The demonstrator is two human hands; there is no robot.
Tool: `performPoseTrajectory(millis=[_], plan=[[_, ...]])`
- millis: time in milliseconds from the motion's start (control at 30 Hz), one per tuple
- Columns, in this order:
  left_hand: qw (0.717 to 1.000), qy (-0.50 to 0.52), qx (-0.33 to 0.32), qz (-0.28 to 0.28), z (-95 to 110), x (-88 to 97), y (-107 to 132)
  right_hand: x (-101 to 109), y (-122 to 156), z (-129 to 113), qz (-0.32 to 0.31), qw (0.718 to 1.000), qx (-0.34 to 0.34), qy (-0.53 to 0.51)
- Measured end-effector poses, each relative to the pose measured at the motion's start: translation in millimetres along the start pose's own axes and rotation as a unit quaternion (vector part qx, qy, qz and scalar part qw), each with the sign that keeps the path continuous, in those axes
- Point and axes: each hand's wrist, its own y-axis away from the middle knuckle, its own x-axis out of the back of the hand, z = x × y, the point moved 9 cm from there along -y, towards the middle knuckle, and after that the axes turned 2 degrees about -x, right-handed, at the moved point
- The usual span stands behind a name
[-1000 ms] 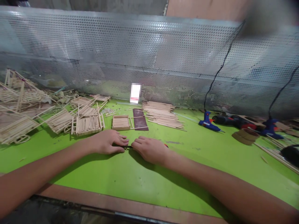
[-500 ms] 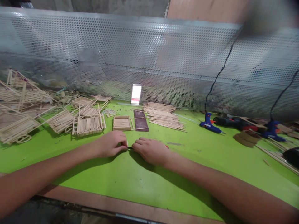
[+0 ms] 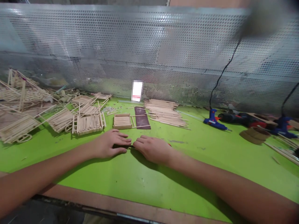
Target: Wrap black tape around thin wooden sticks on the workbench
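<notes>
My left hand point(image 3: 112, 145) and my right hand point(image 3: 153, 148) rest side by side on the green table point(image 3: 130, 177). Their fingertips meet over a thin dark strip point(image 3: 130, 146), of which only a short piece shows between them. The left fingers are curled around its end. The right fingers are closed over the other end, and something red point(image 3: 169, 144) peeks out behind that hand. A small wooden stick frame point(image 3: 121, 121) and a dark brown rectangle point(image 3: 142, 117) lie just beyond the hands.
A pile of loose wooden sticks point(image 3: 164, 113) lies at the back centre. Several stick-built panels point(image 3: 87, 123) and frames point(image 3: 21, 105) crowd the left. Blue glue guns point(image 3: 214, 119) with cords and a brown tape roll point(image 3: 255, 134) sit right. A perforated metal screen point(image 3: 149, 56) walls the back.
The left hand's fingers curled tight half a second ago and now stretch a little flatter over the strip. The view has shifted slightly; both hands stay in place.
</notes>
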Motion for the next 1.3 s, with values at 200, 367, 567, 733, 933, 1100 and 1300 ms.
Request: performPoseTrajectory(millis=[200, 367, 567, 733, 933, 1100, 1300], plan=[[0.998, 0.038, 0.035, -0.03, -15, -7.4, -4, 3, -2, -2, -0.002, 1.0, 0.004, -0.003], [0.998, 0.041, 0.04, -0.015, -12, -5.5, -3, 3, -3, 1, -0.006, 1.0, -0.011, -0.005], [0.999, 0.01, -0.003, 0.034, 1, 2.7, -6, 4, -3, 1, 0.002, 1.0, -0.015, -0.02], [1.0, 0.011, -0.001, -0.014, -7, -4.2, -6, 5, -4, 1, 0.001, 0.999, -0.024, -0.035], [0.999, 0.035, 0.027, -0.007, -14, -2.7, -1, 6, -8, 3, -0.007, 0.998, -0.028, -0.052], [1.0, 0.01, 0.003, 0.015, 1, 1.2, 0, 8, -7, 2, 0.003, 0.999, -0.017, -0.042], [0.997, 0.059, 0.041, -0.027, -10, -4.5, -3, 6, -6, -2, 0.009, 1.0, -0.005, -0.027]])
